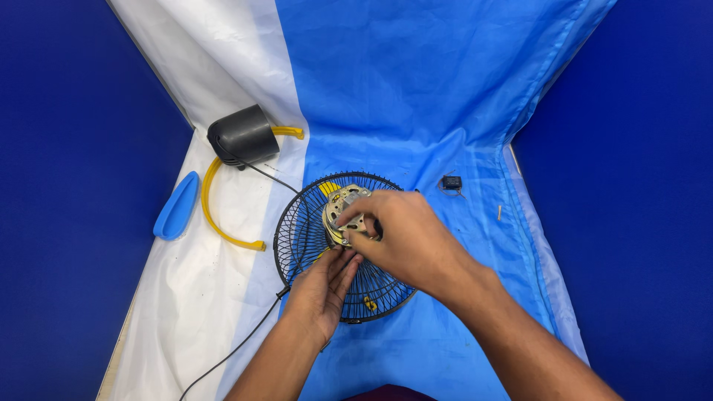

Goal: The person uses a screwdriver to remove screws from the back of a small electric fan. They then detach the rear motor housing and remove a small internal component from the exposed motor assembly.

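Note:
A round black wire fan grille (297,230) lies on the blue and white sheet at the centre. A metal fan motor (340,208) sits at its middle. My right hand (405,238) reaches over from the right, its fingers closed on the motor's near side. From below, my left hand (323,286) rests on the grille, its fingertips touching the underside of the motor. A black cable (238,345) runs from the grille toward the lower left.
A black motor cover (241,135) stands at the upper left against a curved yellow bracket (212,215). A blue fan blade (177,206) lies further left. A small black part (451,181) with wires rests right of the grille.

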